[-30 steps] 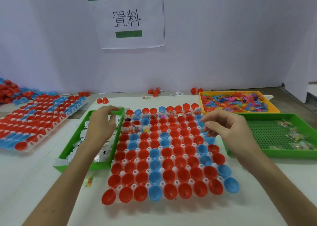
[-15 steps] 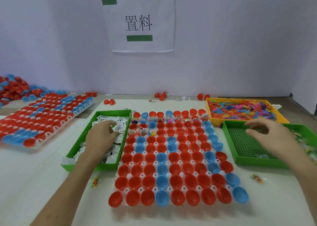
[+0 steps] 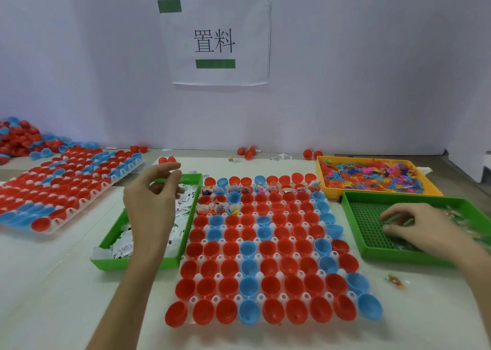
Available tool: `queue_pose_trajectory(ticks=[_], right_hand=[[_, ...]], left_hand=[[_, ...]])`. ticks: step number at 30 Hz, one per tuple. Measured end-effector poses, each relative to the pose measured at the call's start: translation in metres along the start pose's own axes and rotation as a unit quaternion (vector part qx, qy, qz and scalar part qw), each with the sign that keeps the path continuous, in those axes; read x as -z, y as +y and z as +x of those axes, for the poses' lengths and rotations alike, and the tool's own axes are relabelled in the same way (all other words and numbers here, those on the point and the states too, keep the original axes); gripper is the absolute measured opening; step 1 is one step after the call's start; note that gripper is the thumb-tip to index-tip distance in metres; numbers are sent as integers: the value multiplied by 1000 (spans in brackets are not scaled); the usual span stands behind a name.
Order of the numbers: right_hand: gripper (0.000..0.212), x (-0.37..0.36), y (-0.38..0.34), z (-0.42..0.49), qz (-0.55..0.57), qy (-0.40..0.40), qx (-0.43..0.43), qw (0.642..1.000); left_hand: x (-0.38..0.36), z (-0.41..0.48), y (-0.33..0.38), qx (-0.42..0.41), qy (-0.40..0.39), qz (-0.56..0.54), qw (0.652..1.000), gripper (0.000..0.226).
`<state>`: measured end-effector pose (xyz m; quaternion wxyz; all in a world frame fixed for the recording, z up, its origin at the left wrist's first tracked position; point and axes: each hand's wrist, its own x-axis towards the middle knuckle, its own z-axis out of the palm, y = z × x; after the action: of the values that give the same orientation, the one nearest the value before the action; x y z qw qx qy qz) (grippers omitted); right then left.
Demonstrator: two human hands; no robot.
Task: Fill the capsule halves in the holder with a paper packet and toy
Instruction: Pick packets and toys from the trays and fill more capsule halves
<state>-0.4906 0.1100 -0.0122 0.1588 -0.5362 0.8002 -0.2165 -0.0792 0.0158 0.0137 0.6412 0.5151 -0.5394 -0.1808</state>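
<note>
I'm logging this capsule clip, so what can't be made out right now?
Head view only:
- Left hand: whether it pinches one of the white paper packets; too small.
- Right hand: what it touches in the right green plastic tray; motion blur, tray cut by right edge.
- Toys in the far red and blue capsule halves: too small.

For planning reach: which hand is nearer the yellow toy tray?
Right. The right hand is over the green mesh tray just before the yellow toy tray; the left hand is across the capsule holder, above the packet tray.
</note>
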Motion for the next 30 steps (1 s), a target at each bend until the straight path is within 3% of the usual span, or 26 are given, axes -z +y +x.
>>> queue_pose_trajectory(ticks=[2, 5, 8, 11, 18, 25, 30], right_hand=[[12, -2, -4, -2, 11, 9, 19, 1000], [16, -6, -14, -5, 79, 65, 51, 993], [20, -8, -28, -10, 166, 114, 76, 977], [22, -3, -56, -4, 187, 131, 129, 965], [11, -41, -165, 81, 81, 40, 241, 966], [35, -121, -240, 172, -84, -70, 264, 958], [26, -160, -269, 198, -192, -37, 272, 942]], left_hand=[[-5, -13, 11, 9, -11, -63, 998, 21], [-11, -16, 10, 35, -89, -70, 993, 28], [-9, 1, -3, 62, -131, -12, 989, 38], [-2, 25, -18, 54, -134, 94, 985, 32], [14, 36, -64, 116, -167, 230, 952, 22], [10, 27, -74, 106, -160, 240, 952, 20], [5, 29, -78, 85, -152, 241, 955, 23]])
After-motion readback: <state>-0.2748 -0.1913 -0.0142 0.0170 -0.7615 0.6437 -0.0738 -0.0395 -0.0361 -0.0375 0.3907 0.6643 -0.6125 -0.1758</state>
